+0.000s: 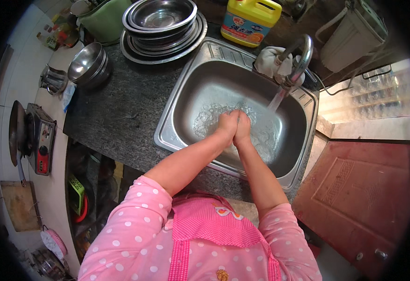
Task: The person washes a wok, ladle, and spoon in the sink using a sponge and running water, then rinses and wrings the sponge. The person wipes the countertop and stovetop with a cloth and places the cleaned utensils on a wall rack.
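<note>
Over the stainless steel sink (205,84), my left hand (228,123) and my right hand (242,127) are pressed together, low in the basin at its middle. Their fingers are mostly hidden, so whether anything lies between them cannot be seen. Water runs from the curved metal faucet (308,52) and falls to the right of my hands. Rippling water spreads over the basin floor around them. A whitish cloth (270,62) is bunched beside the faucet's base.
Stacked metal basins (162,38) and a yellow detergent jug (250,21) stand behind the sink. Metal bowls (87,65) sit at the left on the dark stone countertop (127,105). A portable gas stove (41,140) with a pan is further left. A reddish door (363,196) is at the right.
</note>
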The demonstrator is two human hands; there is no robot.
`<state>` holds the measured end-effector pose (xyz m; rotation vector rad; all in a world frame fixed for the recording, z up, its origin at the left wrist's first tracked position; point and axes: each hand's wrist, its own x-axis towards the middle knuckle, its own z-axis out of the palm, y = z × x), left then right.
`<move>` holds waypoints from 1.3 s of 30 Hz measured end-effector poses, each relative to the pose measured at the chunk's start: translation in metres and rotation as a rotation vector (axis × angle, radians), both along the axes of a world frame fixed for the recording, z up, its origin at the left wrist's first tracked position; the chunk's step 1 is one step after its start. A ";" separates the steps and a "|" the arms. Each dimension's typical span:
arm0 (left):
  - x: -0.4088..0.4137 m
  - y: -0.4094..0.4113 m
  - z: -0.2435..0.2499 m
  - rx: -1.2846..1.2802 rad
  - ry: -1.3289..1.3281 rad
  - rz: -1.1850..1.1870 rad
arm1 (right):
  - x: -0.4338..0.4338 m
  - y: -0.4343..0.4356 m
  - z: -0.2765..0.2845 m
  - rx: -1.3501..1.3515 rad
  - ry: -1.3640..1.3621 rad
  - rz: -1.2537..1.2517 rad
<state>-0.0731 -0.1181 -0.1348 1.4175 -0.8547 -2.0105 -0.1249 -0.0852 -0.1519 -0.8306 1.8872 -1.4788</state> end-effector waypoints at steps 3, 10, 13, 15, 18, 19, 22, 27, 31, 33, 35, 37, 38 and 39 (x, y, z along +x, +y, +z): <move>0.013 -0.006 -0.008 0.002 0.026 0.040 | 0.007 -0.008 -0.011 0.194 0.208 0.069; 0.063 -0.051 0.016 0.082 0.425 -0.126 | 0.025 -0.032 0.034 0.152 -0.195 0.249; 0.078 -0.068 0.068 0.047 0.385 -0.150 | 0.019 -0.051 0.040 0.063 -0.218 0.184; 0.096 -0.070 0.062 -0.278 0.116 -0.243 | -0.011 -0.087 0.016 -0.035 0.144 0.105; 0.141 -0.068 0.034 -0.842 -0.216 -0.437 | -0.024 -0.139 0.071 -0.194 0.773 -0.133; 0.152 -0.064 0.034 -1.006 -0.297 -0.592 | -0.035 -0.153 0.073 -0.235 0.858 -0.209; 0.164 -0.051 0.048 -1.352 -0.538 -0.784 | -0.067 -0.199 -0.008 0.219 1.243 -0.406; 0.176 -0.049 0.033 -1.434 -0.631 -0.866 | 0.000 -0.265 0.008 0.070 0.584 -0.008; 0.177 -0.052 0.030 -1.408 -0.601 -0.718 | 0.034 -0.244 0.057 0.068 0.223 0.034; 0.179 -0.052 0.023 -1.455 -0.521 -0.533 | 0.028 -0.233 0.027 0.064 0.826 0.194; 0.184 -0.053 0.030 -1.522 -0.476 -0.375 | 0.056 -0.188 0.029 -0.140 0.932 0.278; 0.192 -0.051 0.033 -1.555 -0.464 -0.255 | 0.080 -0.144 0.027 -0.198 0.705 0.400; 0.193 -0.055 0.035 -1.592 -0.469 -0.166 | 0.085 -0.127 0.027 -0.204 0.622 0.537; 0.196 -0.059 0.036 -1.614 -0.483 -0.087 | 0.091 -0.109 0.039 -0.225 0.546 0.658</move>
